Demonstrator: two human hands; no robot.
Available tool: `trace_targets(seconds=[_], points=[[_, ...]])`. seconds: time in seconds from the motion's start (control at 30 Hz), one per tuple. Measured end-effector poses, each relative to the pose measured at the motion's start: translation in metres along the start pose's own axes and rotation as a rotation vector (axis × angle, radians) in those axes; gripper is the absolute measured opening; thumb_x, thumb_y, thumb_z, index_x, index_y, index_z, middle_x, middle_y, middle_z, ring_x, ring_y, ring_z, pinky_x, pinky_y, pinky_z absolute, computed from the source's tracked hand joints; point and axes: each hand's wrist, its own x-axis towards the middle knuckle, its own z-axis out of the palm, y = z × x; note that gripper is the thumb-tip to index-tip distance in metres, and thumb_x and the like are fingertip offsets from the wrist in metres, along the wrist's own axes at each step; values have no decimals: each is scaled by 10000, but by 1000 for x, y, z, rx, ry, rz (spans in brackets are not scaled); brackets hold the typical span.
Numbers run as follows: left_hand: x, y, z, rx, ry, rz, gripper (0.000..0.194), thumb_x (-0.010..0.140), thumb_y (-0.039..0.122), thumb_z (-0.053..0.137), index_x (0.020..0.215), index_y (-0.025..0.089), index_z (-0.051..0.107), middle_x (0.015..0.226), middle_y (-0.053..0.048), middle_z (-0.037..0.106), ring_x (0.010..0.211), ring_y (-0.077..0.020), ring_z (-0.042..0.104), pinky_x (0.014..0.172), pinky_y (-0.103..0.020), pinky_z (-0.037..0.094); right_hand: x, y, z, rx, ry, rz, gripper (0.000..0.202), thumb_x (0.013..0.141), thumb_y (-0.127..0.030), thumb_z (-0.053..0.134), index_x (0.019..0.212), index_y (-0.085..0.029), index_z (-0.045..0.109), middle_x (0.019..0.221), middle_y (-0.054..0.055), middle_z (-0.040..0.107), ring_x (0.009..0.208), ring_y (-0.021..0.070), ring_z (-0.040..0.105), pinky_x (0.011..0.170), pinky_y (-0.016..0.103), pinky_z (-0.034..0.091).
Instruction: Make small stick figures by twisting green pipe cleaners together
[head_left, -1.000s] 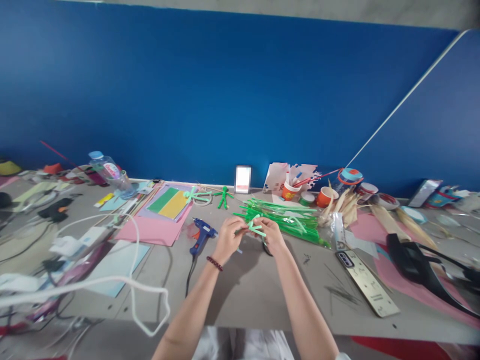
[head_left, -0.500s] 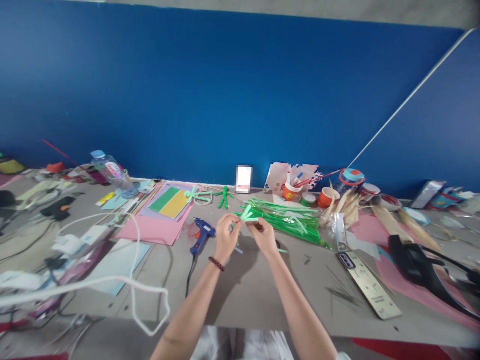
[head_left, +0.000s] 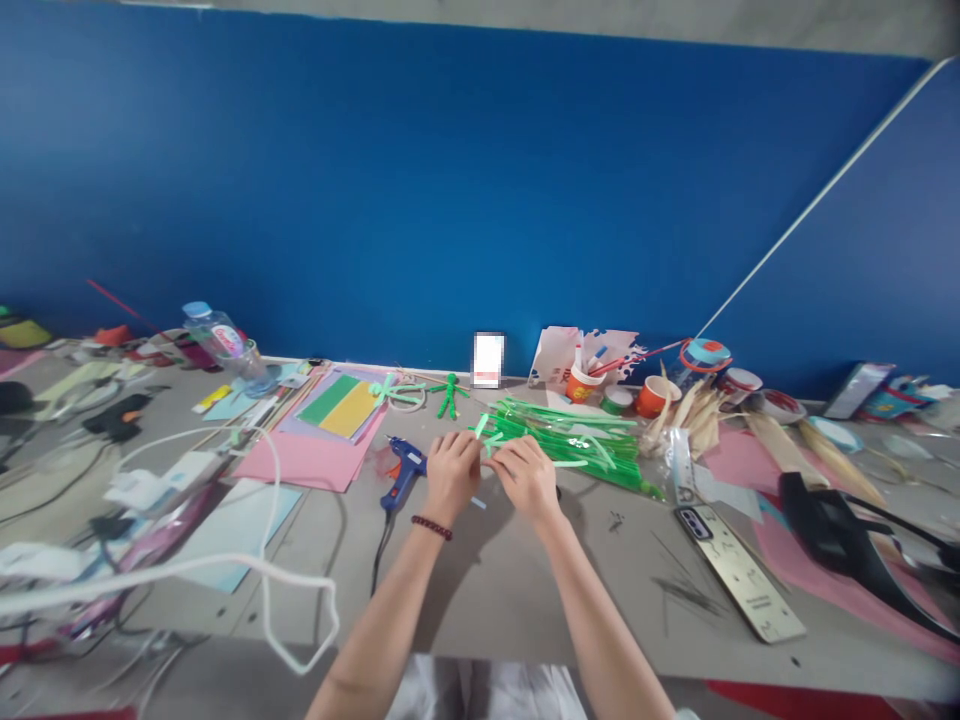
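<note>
Both of my hands meet above the grey table, holding a pale green pipe cleaner point(head_left: 491, 440) that is bent into several short arms. My left hand point(head_left: 453, 472), with a beaded bracelet at the wrist, pinches it from the left. My right hand point(head_left: 529, 480) is closed on it from the other side, and the fingertips hide the middle. Behind them lies a bundle of green pipe cleaners point(head_left: 570, 440) in clear plastic. A dark green pipe-cleaner figure point(head_left: 448, 398) and a pale green one point(head_left: 388, 389) are farther back.
A blue glue gun point(head_left: 406, 466) lies left of my hands. Coloured sheets point(head_left: 311, 462) and a plastic bottle point(head_left: 225, 340) are farther left. On the right are paper cups point(head_left: 583, 383), a phone point(head_left: 739, 572) and a black object point(head_left: 832, 525). A white cable point(head_left: 225, 563) crosses the left front.
My hands have turned over the pipe cleaner, and the backs of the hands now show more. The pale green piece has changed its angle, with less of it showing.
</note>
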Motion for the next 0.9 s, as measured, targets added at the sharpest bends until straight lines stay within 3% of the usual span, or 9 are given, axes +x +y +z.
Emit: trace_targets(seconds=[0.17,0.33,0.5,0.67,0.77,0.9], points=[[0,3,4,-46,-93,125,155,824,96,479,790,195,593,868,-77,624,795,-210,514,665,-351,351,2,6,-5,-4,37,1,166,862,-223,552,769,-229,689,831,54,647,795,187,524,758,324,415],[1,5,4,-269,-136,149,173,871,142,459,781,190,599,837,-55,635,785,-180,526,661,-313,391,6,14,-13,239,26,112,182,856,-257,558,723,-220,677,728,38,643,746,181,557,729,318,440],[3,15,-3,-498,-144,102,205,885,162,446,790,196,625,814,-54,635,774,-164,540,689,-309,435,8,21,-20,450,68,408,176,777,-330,620,654,-213,667,691,31,636,695,181,568,657,297,442],[5,26,-9,-720,-110,20,161,866,167,490,773,192,619,808,-55,630,784,-159,554,708,-309,466,7,32,-23,686,-69,676,203,631,-385,711,601,-189,665,579,3,604,551,145,511,543,259,394],[6,28,-10,-837,-83,-66,115,839,168,539,747,185,607,817,-54,622,811,-159,572,716,-294,476,6,34,-22,728,-75,669,210,622,-384,713,582,-184,662,582,11,598,549,144,505,531,256,380],[6,25,-9,-829,1,-223,98,829,216,562,741,177,585,822,-55,605,789,-160,572,665,-275,461,5,26,-14,609,-20,552,170,685,-342,666,627,-183,649,632,20,595,597,156,523,556,257,385]])
